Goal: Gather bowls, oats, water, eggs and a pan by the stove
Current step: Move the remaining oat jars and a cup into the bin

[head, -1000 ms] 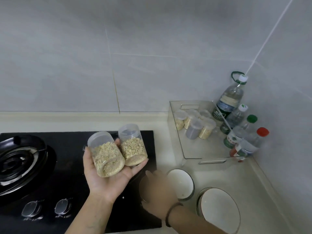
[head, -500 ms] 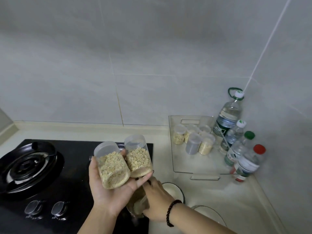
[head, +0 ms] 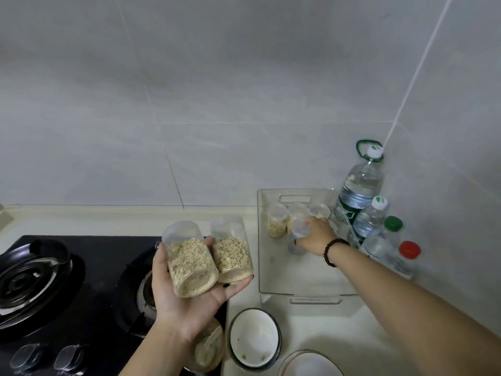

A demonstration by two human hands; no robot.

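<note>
Oats fill the two clear jars (head: 208,260) that our left hand (head: 189,291) cradles above the stove's (head: 81,289) right edge, fingers and thumb curled up around them, the jars leaning side by side in the palm. Half a second ago our right hand (head: 315,237) was low by the stove, setting down a third oat jar (head: 210,346); that jar now lies below the left wrist, at the stove's front right corner, just beside a white bowl (head: 254,339). The right hand has since crossed to the clear tray (head: 273,267) and closes its fingers on a small clear jar (head: 299,229) there, which looks empty or nearly so. We judge the oats are being collected jar by jar, with more still in the tray: one oat jar (head: 276,225) stands just left of the hand, others behind it.

Water bottles (head: 360,191) stand in the corner beyond the tray, well apart from the stove. A second bowl (head: 309,365) is cut off by the lower edge. The third jar is largely hidden by our left forearm and blurred. The right hand covers whatever else stands behind it. We see no eggs and no pan.
</note>
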